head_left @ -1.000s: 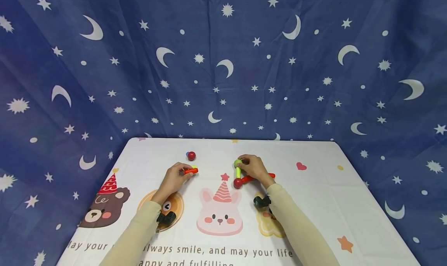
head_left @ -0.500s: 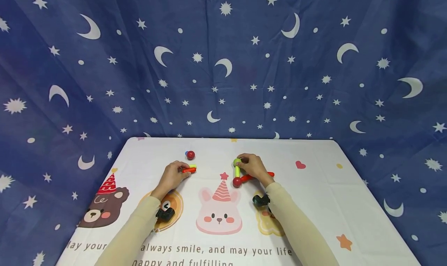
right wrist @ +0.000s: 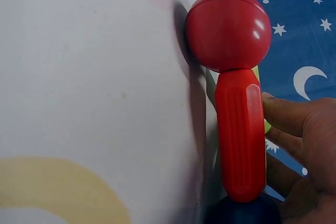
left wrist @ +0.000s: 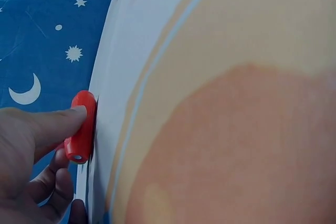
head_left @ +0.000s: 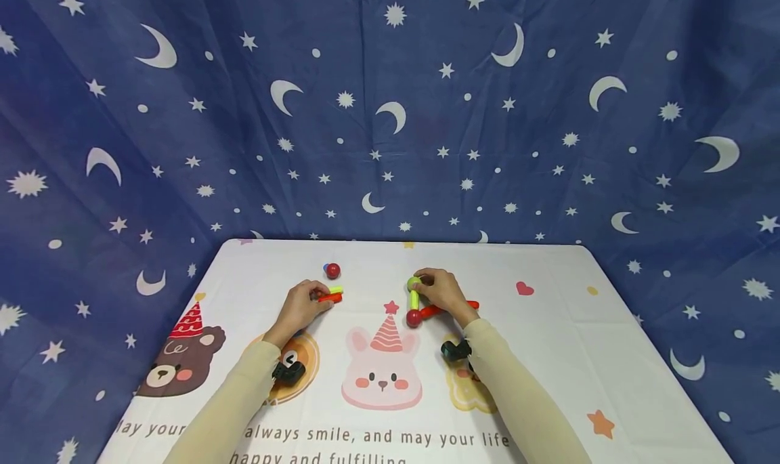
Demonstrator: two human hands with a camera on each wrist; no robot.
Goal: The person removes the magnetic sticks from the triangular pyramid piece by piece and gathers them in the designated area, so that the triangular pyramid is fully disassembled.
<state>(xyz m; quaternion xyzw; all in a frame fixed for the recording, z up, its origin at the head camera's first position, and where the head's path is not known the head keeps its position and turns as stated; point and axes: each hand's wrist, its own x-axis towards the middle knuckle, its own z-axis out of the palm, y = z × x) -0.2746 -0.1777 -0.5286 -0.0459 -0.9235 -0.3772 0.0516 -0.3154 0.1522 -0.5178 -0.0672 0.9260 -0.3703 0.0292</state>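
Observation:
My left hand [head_left: 321,297] pinches a short red stick [head_left: 331,298] lying on the white printed tablecloth [head_left: 548,342]; a yellow stick [head_left: 337,290] lies just behind it. In the left wrist view a finger [left wrist: 47,124] rests on the red stick [left wrist: 81,127]. My right hand [head_left: 423,285] grips a green ball [head_left: 414,283] at the top of a small frame: a yellow-green stick [head_left: 415,300] runs down to a red ball [head_left: 414,318], and a red stick [head_left: 447,309] leads off to the right under the hand. Close up, the red ball [right wrist: 228,30] joins the red stick [right wrist: 240,135], which ends at a dark blue ball [right wrist: 241,212].
A loose red ball [head_left: 333,270] with a blue ball [head_left: 326,267] behind it lies at the back of the table, beyond my left hand. A blue star-and-moon cloth [head_left: 390,112] hangs behind and around the table. Black wrist cameras [head_left: 289,372] sit on both forearms.

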